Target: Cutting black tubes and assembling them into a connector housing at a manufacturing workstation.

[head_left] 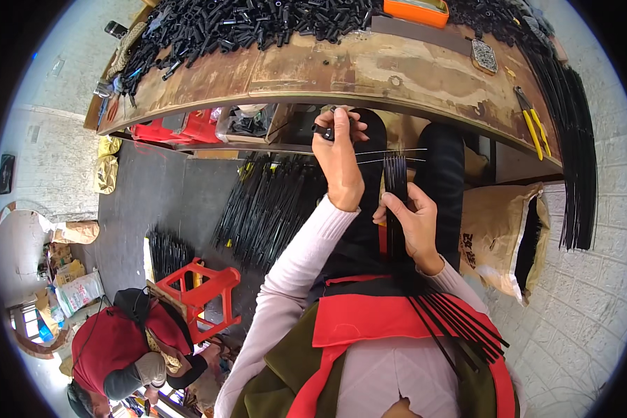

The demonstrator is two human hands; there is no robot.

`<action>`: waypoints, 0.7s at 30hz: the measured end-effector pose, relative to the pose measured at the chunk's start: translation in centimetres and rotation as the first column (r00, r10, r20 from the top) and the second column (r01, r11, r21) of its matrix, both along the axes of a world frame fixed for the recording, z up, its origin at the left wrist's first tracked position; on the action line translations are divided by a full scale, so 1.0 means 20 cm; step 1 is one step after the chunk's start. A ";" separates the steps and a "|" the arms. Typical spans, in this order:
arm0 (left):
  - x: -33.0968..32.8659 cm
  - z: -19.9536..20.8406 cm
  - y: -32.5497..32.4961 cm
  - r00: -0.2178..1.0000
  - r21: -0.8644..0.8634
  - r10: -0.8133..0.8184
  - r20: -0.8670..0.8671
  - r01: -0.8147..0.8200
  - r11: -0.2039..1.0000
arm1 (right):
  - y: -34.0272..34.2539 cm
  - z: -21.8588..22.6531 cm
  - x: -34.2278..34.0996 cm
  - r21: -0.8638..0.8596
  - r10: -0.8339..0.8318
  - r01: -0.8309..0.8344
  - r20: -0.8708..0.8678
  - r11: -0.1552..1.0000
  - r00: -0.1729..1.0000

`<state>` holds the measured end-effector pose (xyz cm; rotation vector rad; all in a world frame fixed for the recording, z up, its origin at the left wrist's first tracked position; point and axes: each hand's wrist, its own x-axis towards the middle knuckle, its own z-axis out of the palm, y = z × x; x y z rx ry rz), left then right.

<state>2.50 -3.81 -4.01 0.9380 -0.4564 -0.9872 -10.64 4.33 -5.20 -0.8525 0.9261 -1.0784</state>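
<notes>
My left hand (339,157) is raised just under the table's front edge, its fingers curled around a small black tubular part (322,131). Lower and to the right, my right hand (414,219) grips a bundle of thin black rods (396,182) between thumb and fingers. The bundle stands over my lap, with fine wire-like tips at its upper end. Thin, light metal wires (373,152) cross near those tips; what they are attached to is unclear. The rods' lower ends fan out over my red and black apron (369,317).
Ahead is a worn wooden table (292,73) heaped with black tubular parts (237,24). Yellow-handled pliers (531,125) lie at its right end. A woven sack (498,237) stands right; rod bundles (265,209) and a red stool (202,292) are left. Another person (129,341) bends at lower left.
</notes>
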 end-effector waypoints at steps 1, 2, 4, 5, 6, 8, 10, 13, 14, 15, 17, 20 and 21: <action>-0.02 0.00 0.00 1.000 -0.010 0.009 0.012 -0.009 1.000 | 0.00 0.01 0.00 0.002 0.003 -0.003 -0.009 1.000 1.000; -0.03 -0.01 0.00 1.000 -0.004 0.010 0.010 -0.010 1.000 | 0.00 0.01 0.00 0.005 0.007 -0.007 -0.017 1.000 1.000; -0.03 -0.03 -0.02 0.982 -0.099 0.161 0.096 -0.151 0.984 | 0.00 0.00 0.01 0.014 0.001 -0.001 0.001 1.000 1.000; -0.01 -0.03 -0.02 0.983 -0.081 0.156 0.095 -0.148 0.986 | -0.01 -0.01 0.00 0.015 -0.014 0.013 0.018 1.000 1.000; 0.02 -0.04 -0.01 0.989 -0.024 0.099 0.113 -0.097 0.995 | -0.01 -0.01 -0.01 0.020 -0.016 0.016 0.015 1.000 1.000; 0.12 -0.04 0.05 0.958 0.072 -0.277 0.070 0.272 0.960 | -0.01 -0.01 -0.02 0.011 -0.008 0.008 0.029 1.000 1.000; 0.12 -0.01 0.11 0.919 0.118 -0.387 -0.071 0.393 0.912 | -0.01 -0.01 -0.03 0.020 -0.012 0.011 0.023 1.000 1.000; 0.14 0.00 0.19 0.842 0.078 -0.466 -0.272 0.502 0.861 | -0.01 0.00 -0.02 0.031 -0.017 0.016 0.016 0.999 1.000; 0.15 -0.01 0.20 0.845 0.084 -0.461 -0.272 0.498 0.863 | -0.01 0.01 -0.02 0.032 -0.024 0.024 0.004 0.999 1.000; 0.15 -0.01 0.21 0.828 0.075 -0.474 -0.299 0.515 0.854 | -0.01 0.01 -0.02 0.033 -0.018 0.018 -0.015 0.999 1.000; 0.15 0.01 0.21 0.806 0.083 -0.478 -0.350 0.535 0.841 | 0.00 0.02 0.00 0.038 -0.018 0.018 0.008 0.999 1.000; 0.15 -0.01 0.20 0.803 0.085 -0.465 -0.373 0.529 0.845 | 0.00 0.02 0.00 0.047 -0.022 0.020 0.038 0.999 0.999; 0.16 0.00 0.20 0.803 0.085 -0.467 -0.371 0.530 0.844 | 0.00 0.02 0.00 0.055 -0.022 0.020 0.047 0.998 0.999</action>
